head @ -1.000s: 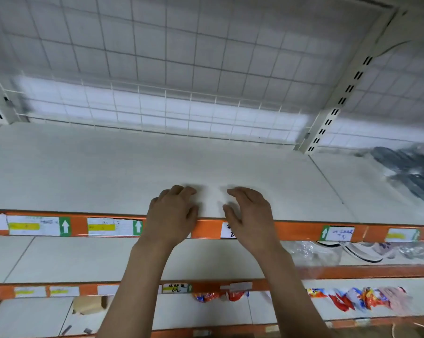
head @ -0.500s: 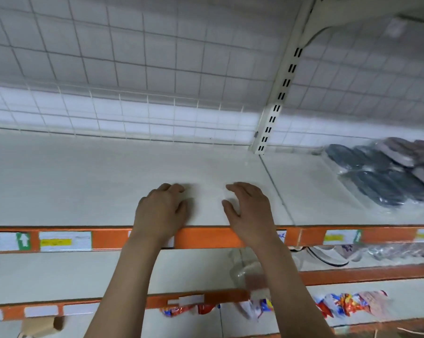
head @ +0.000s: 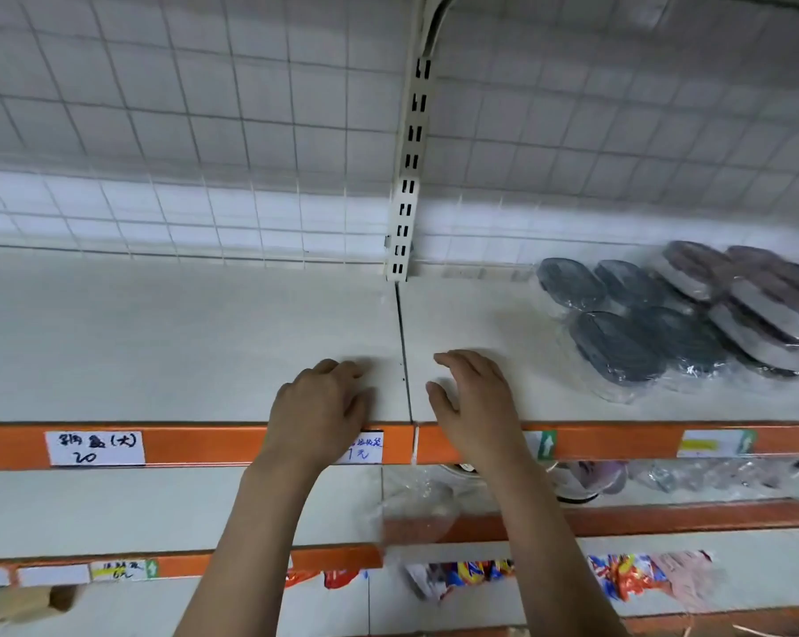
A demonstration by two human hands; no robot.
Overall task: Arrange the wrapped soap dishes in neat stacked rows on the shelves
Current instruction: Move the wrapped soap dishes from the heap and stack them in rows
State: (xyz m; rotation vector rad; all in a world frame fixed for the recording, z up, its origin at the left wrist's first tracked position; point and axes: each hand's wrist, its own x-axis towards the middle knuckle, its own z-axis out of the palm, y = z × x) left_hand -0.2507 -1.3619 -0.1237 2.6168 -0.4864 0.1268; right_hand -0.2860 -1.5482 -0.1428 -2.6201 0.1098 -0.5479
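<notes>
At the far left, the top shelf (head: pixel 158 342) is a pale board with an orange front strip, and a handwritten price label (head: pixel 95 448) is stuck on that strip. Behind the shelf runs a white wire grid back panel (head: pixel 181 131). Moving rightward, the person's left hand (head: pixel 317 409) rests at the shelf's front edge, fingers loosely curled on the board and holding nothing; its wrist covers part of a second small label (head: pixel 365 450) on the strip. Just right of that hand a dark seam (head: pixel 402 342) divides two shelf boards, and above it stands a slotted white upright post (head: pixel 409 177). The right hand (head: pixel 473 402) lies just across the seam, fingers bent and spread on the board, thumb apart, gripping nothing. The two hands sit near each other, one on either side of the seam, not touching.

Farther right, the wrapped soap dishes (head: pixel 682 314) lie on the same top shelf, well apart from both hands: dark oval ones in clear plastic toward the front and back, with greyer ones overlapping at the far right edge, in loose slanting rows. Below, on the next shelf, crumpled clear plastic bags (head: pixel 416 503) show between the forearms, and the lowest shelf carries colourful packets (head: pixel 627 574).
</notes>
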